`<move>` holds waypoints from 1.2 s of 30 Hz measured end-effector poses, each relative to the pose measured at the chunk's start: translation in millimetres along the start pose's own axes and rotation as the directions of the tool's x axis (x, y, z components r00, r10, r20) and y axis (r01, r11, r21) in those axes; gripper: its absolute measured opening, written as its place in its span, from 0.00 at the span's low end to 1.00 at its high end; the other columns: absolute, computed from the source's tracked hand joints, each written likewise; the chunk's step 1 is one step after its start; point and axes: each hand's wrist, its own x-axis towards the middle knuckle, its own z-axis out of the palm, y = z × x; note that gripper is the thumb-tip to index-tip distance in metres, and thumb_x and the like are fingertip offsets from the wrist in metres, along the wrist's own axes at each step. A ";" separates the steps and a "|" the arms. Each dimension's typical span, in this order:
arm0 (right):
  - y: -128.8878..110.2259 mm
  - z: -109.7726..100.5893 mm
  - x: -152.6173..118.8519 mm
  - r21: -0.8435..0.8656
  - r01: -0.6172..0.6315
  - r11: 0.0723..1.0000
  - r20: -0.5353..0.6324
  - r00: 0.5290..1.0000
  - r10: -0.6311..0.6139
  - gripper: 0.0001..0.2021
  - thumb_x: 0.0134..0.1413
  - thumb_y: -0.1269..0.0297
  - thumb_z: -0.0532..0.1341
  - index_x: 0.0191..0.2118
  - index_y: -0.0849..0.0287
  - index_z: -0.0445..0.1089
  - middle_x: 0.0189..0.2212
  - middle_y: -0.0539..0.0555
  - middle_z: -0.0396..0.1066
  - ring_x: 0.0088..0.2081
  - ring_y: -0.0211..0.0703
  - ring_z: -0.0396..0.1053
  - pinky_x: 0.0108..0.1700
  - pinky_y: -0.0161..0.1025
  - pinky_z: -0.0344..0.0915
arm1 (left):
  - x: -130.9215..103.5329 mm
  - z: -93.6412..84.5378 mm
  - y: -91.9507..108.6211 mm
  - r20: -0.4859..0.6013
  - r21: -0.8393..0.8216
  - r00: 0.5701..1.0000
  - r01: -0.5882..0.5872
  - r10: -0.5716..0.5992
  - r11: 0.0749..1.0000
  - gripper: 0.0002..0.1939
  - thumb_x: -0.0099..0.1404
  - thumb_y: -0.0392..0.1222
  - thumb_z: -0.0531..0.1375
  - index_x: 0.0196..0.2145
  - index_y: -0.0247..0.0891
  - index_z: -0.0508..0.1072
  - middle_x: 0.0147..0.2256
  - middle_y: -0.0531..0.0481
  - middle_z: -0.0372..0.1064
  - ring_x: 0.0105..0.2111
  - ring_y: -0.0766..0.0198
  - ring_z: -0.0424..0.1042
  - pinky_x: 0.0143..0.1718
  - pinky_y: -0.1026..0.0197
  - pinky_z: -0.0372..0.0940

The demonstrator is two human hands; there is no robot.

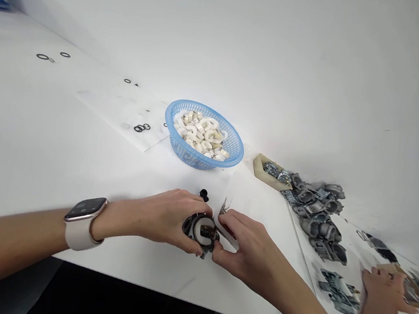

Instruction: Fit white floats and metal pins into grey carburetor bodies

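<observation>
My left hand [167,220], with a watch on its wrist, is wrapped round a carburetor body [188,226] near the table's front edge. Set in the top of that body is a white ring-shaped float [198,229], with brass-coloured parts in its middle. Close against its right side is my right hand [241,240], thumb and fingers bent together; what they pinch, if anything, is hidden. Small thin metal pieces [223,206] show just beyond the right fingertips, beside a white edge partly covered by the hand. A small black part [204,194] lies behind the carburetor.
A blue basket [175,111] full of white floats stands behind my hands. Right of it are a beige tray [262,175] of metal parts and piled carburetor bodies [322,224]. Another person's hand [386,288] works at far right. Black rings [138,128] lie left.
</observation>
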 end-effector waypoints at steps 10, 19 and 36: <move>-2.7 1.5 -1.1 -0.012 -0.010 1.000 0.002 1.000 0.010 0.09 0.54 0.73 0.59 0.32 0.55 0.56 0.27 0.45 0.58 0.28 0.37 0.56 0.29 0.36 0.49 | 2.5 -1.7 1.6 0.013 0.000 1.000 -0.003 0.003 1.000 0.20 0.57 0.47 0.73 0.45 0.41 0.75 0.36 0.54 0.74 0.37 0.60 0.73 0.37 0.62 0.63; -6.0 2.1 3.0 0.099 -0.116 0.988 -0.007 0.993 0.117 0.13 0.47 0.75 0.61 0.29 0.55 0.54 0.25 0.43 0.57 0.26 0.35 0.54 0.28 0.33 0.49 | -0.1 -1.2 -0.1 0.006 -0.004 1.000 -0.020 0.020 1.000 0.20 0.57 0.49 0.73 0.44 0.41 0.75 0.36 0.54 0.74 0.37 0.59 0.73 0.37 0.62 0.63; -2.7 4.5 1.2 0.138 -0.107 0.985 0.001 0.994 0.108 0.12 0.49 0.75 0.62 0.30 0.56 0.57 0.26 0.44 0.58 0.27 0.34 0.55 0.29 0.33 0.50 | 0.2 -1.2 -1.4 0.019 -0.004 1.000 -0.023 0.023 1.000 0.20 0.59 0.50 0.73 0.46 0.42 0.76 0.37 0.53 0.74 0.37 0.59 0.73 0.37 0.61 0.62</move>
